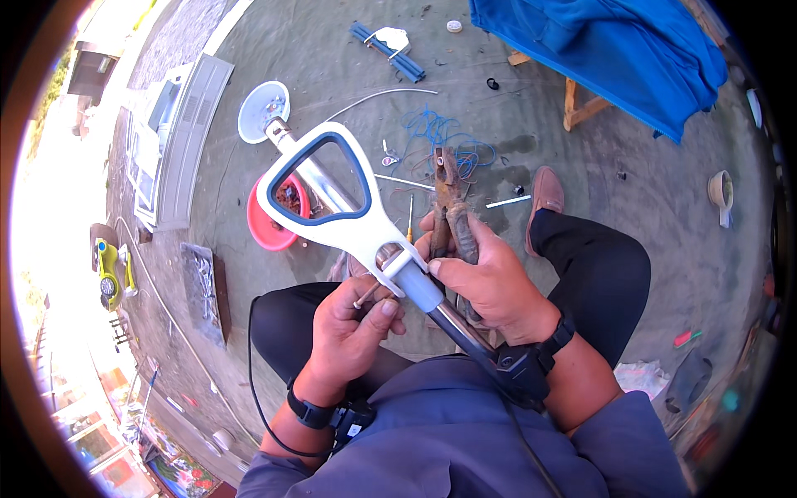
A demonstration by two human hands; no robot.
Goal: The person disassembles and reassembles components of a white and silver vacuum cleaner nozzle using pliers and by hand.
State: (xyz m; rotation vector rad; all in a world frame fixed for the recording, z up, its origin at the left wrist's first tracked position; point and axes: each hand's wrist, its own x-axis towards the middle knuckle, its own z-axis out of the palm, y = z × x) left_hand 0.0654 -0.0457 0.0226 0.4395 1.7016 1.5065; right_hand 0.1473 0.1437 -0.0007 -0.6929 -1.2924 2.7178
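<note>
My left hand (355,324) is closed, pinching a thin nail (365,296) with its head outward, beside the lower end of a white D-shaped handle (324,133) lined in dark blue. This handle sits on a metal pole (328,187) with a grey sleeve (418,288); the pole slants across my lap. Rusty pliers (449,199) are gripped by their handles in my right hand (490,282), jaws pointing away from me. My right thumb lies against the edge of the white handle near the sleeve. Part of the pliers' lower handle is hidden behind my fingers.
On the floor are a red bowl (264,228) of small rusty pieces, a white round dish (264,112), tangled blue string (436,133), a yellow-handled screwdriver (409,226) and a metal tray (207,290). Blue cloth (614,50) covers a wooden-legged stand at the far right.
</note>
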